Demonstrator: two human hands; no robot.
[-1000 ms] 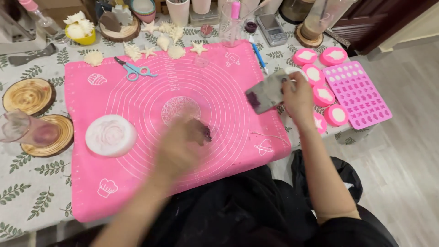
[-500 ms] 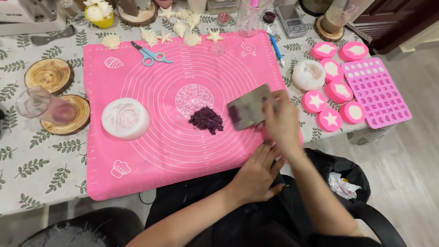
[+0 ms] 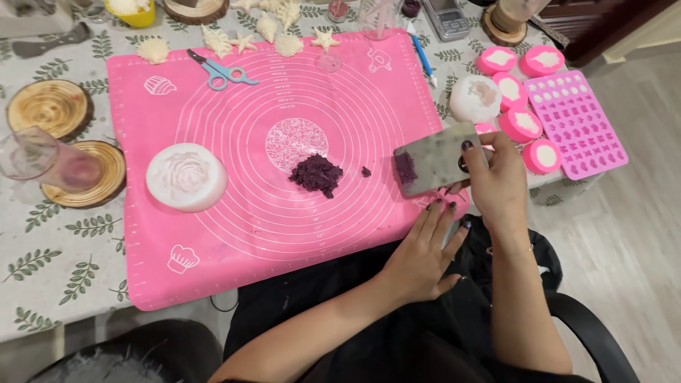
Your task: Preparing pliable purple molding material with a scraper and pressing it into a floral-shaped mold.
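My right hand (image 3: 496,177) grips a flat metal scraper (image 3: 434,159) held over the right edge of the pink silicone mat (image 3: 234,234); dark purple bits cling to the blade's left end. My left hand (image 3: 425,252) rests open at the mat's near right corner, fingers spread, holding nothing. A small heap of chopped dark purple material (image 3: 316,173) lies on the mat's middle, to the left of the scraper, with one loose crumb (image 3: 366,171) beside it.
A white rose-shaped mould (image 3: 186,177) sits left on the mat, blue scissors (image 3: 220,71) at its far side. Round pink moulds (image 3: 521,124) and a pink tray mould (image 3: 578,124) lie right. Wooden coasters (image 3: 50,106), a glass cup (image 3: 32,152) and pale cast shapes (image 3: 277,28) stand around.
My left hand drew back from the purple heap to the mat's near right corner. The scraper stays in my right hand over the mat's right edge; the camera view shifted.
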